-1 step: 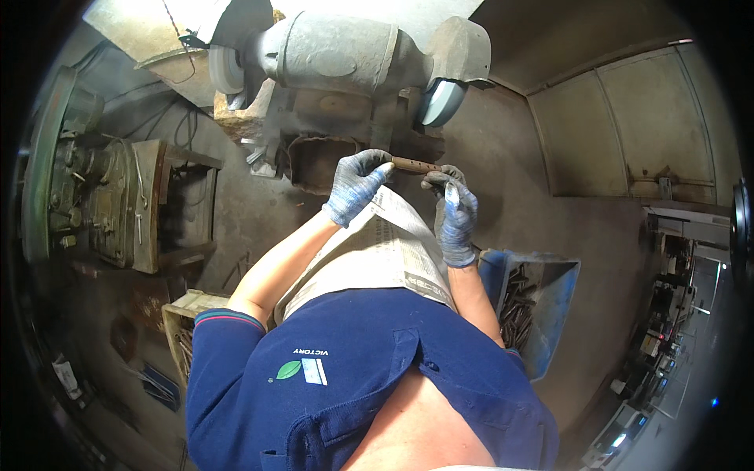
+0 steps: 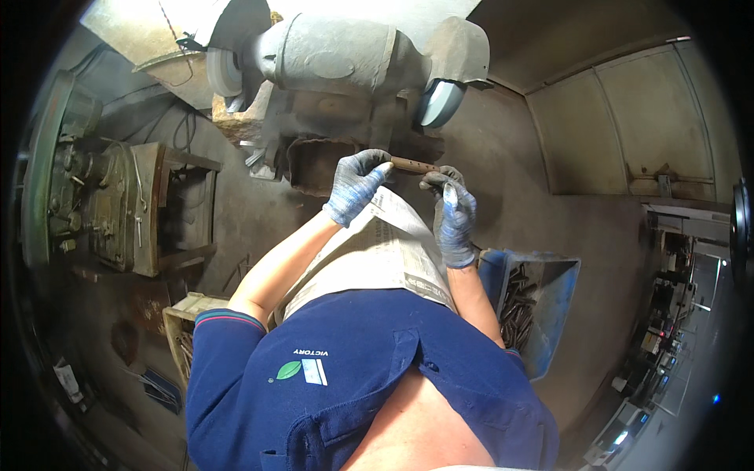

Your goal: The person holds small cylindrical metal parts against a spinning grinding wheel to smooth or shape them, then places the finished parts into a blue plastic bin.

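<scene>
A short brown metal bar with a row of small holes is held level between my two hands, above my lap. My left hand, in a grey and blue work glove, pinches the bar's left end between thumb and fingers. Gloved the same way, my right hand has its fingers closed around the right end, which they partly hide. Beyond the bar stands a grey bench grinder with a pale wheel on its right and another wheel on its left.
A blue bin of dark metal pieces stands by my right forearm. Beside my left elbow is a pale crate. Newspaper covers my lap. A green machine stands at the left, metal panels at the right.
</scene>
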The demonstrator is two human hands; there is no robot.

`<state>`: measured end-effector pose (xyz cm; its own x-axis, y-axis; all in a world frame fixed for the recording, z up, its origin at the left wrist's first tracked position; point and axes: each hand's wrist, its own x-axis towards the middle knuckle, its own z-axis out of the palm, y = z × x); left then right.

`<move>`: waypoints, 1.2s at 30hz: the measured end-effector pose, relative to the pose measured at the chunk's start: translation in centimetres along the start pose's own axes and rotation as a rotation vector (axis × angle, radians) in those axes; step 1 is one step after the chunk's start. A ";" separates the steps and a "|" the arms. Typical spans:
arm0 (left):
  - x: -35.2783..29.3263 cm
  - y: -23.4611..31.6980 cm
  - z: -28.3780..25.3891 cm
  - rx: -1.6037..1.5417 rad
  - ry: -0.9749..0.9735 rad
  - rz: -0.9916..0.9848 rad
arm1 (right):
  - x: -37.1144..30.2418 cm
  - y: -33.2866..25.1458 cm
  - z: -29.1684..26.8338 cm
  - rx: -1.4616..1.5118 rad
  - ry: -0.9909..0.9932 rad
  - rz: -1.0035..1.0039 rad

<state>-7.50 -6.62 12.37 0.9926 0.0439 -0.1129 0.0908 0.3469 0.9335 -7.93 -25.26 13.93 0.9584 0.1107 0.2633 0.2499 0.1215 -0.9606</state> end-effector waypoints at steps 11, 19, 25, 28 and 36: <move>4.1 -2.8 1.1 -0.071 -0.022 -0.095 | 1.0 0.8 -1.3 -0.489 0.093 -0.071; 6.9 -3.7 3.1 -0.020 0.054 -0.134 | 3.6 4.9 -4.6 -0.441 0.053 -0.078; 8.6 -5.7 4.5 -0.168 0.120 -0.188 | 4.9 6.7 -5.5 -0.196 0.186 0.092; 9.0 -6.3 5.3 -0.215 0.162 -0.188 | 5.5 6.8 -6.3 -0.163 0.174 0.121; 10.0 -6.6 6.0 -0.229 0.188 -0.210 | 6.3 7.9 -6.7 -0.038 0.225 0.201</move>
<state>2.35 -14.06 7.11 0.9203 0.1135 -0.3743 0.2496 0.5664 0.7854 0.99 -30.19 7.39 0.9946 -0.0931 0.0448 0.0525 0.0819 -0.9953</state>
